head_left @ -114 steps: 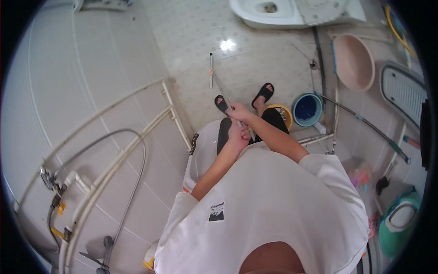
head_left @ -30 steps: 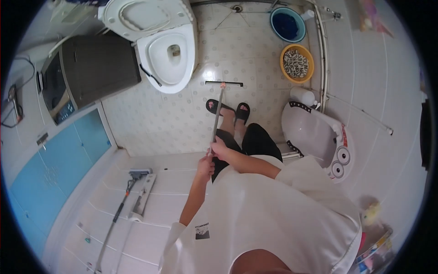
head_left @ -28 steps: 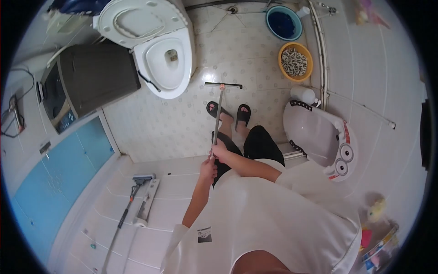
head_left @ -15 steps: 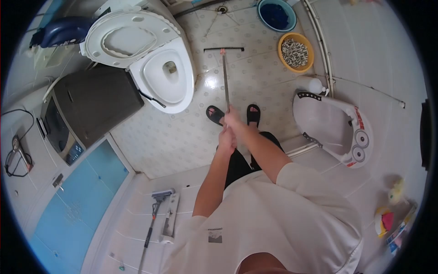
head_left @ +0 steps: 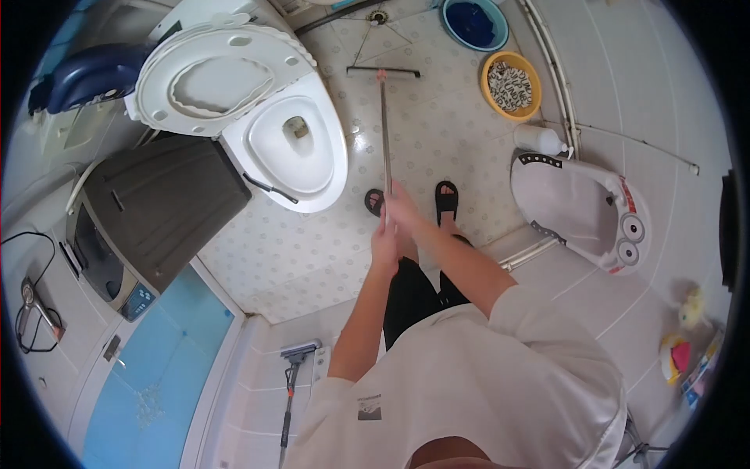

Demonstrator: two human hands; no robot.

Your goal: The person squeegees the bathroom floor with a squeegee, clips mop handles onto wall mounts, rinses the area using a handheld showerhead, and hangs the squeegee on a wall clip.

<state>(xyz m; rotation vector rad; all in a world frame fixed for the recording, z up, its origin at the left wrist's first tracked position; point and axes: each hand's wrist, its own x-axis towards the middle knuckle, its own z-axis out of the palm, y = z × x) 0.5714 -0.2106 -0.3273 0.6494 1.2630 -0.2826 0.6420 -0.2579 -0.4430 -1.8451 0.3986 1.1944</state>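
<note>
A floor squeegee (head_left: 386, 133) with a long thin metal pole is held in front of me. Its dark, narrow blade (head_left: 402, 73) lies across the patterned tile floor, a short way from a round floor drain (head_left: 377, 17). My right hand (head_left: 401, 209) is closed around the pole. Just behind it, my left hand (head_left: 383, 248) wraps the pole's near end, close to my body. The hands sit nearly touching, and the pole's end is hidden by them.
At left stand a toilet (head_left: 308, 164) with its lid raised and a dark-topped washing machine (head_left: 168, 203). On the right are a blue basin (head_left: 504, 31), a yellow basin (head_left: 535, 98), a white bottle (head_left: 537, 139) and a baby bathtub (head_left: 574, 203). A mop (head_left: 289, 391) leans behind me.
The squeegee blade has slid a little away from me, closer to the drain. My hands keep their grip on the pole. The view has shifted slightly and my feet appear farther right.
</note>
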